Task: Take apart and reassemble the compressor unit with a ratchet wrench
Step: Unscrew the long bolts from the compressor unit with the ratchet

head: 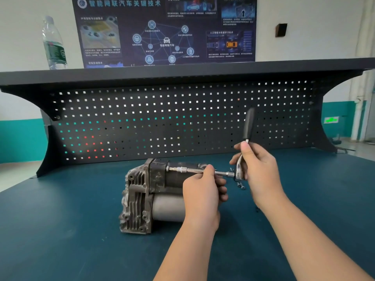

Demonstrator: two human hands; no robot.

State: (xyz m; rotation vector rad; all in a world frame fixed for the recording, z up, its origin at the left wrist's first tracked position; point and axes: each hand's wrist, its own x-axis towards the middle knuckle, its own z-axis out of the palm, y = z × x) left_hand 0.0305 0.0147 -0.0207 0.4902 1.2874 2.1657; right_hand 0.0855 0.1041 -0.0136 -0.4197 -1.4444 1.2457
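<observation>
The grey compressor unit [146, 195] lies on its side in the middle of the blue-green bench top [71, 220]. A ratchet wrench [242, 159] with a long chrome extension bar [190, 170] runs horizontally into the unit's upper housing. My left hand [203, 193] grips the extension bar near its middle. My right hand [257, 167] holds the wrench just above its head, and the black handle points up and away from me. Small loose bolts [240, 185] lie on the bench below the wrench head.
A black pegboard back panel [172, 122] stands right behind the unit, with a shelf above it. A plastic water bottle [53, 43] stands on the shelf at the left. A dark poster [166, 31] hangs on the wall.
</observation>
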